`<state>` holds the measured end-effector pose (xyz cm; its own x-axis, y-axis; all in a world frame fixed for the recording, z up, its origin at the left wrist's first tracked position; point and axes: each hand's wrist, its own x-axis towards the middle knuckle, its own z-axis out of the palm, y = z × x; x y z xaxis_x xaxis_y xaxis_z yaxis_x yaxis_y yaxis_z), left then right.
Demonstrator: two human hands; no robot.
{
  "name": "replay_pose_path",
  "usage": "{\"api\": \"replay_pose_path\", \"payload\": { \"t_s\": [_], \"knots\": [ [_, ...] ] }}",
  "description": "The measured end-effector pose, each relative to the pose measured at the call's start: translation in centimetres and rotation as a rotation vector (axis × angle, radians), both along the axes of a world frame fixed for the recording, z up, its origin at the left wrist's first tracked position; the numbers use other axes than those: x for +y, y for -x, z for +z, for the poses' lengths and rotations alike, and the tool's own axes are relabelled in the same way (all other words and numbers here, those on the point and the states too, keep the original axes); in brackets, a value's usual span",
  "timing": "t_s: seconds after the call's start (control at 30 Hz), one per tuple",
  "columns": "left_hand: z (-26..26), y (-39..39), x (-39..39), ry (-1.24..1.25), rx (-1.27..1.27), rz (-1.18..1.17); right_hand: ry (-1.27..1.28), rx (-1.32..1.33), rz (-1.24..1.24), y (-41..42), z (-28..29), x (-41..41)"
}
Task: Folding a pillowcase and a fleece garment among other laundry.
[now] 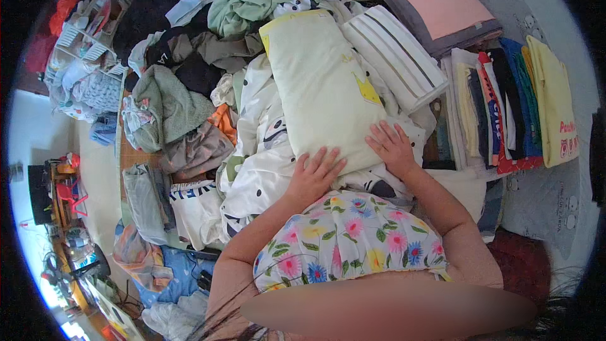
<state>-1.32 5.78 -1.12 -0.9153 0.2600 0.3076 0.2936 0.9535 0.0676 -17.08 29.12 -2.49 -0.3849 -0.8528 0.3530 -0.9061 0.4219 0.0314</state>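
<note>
A pale yellow folded cloth with yellow crown prints (326,90) lies lengthwise before me, on top of a white satiny cloth with black dots (260,170). My left hand (315,177) rests on its near left corner, fingers apart. My right hand (390,147) presses flat on its near right corner, fingers spread. Neither hand is closed around the cloth. A white folded cloth with dark and tan stripes (395,57) lies just to the right of it.
Crumpled clothes, including a grey-green fleece (175,104) and a light green cloth (251,4), are heaped at the left and far side. At right stand a row of folded clothes (506,104) and a pink and grey cushion-like bundle (445,4). A white plastic basket (87,38) is far left.
</note>
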Motion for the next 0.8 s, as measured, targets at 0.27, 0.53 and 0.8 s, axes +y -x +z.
{"api": "replay_pose_path", "payload": {
  "t_s": [0.27,0.53,0.8],
  "knots": [
    [-0.5,-1.2,-5.2,-0.065,-0.172,-0.134,0.024,-0.063,0.142,2.7,-1.1,1.0],
    [0.9,-1.7,-4.5,-0.030,-0.112,-0.170,-0.055,0.030,0.029,-1.0,0.7,-0.7],
    [-0.4,0.6,-3.3,-0.134,-0.077,-0.236,-0.112,-0.033,0.247,0.2,2.0,-2.8]
  ]
}}
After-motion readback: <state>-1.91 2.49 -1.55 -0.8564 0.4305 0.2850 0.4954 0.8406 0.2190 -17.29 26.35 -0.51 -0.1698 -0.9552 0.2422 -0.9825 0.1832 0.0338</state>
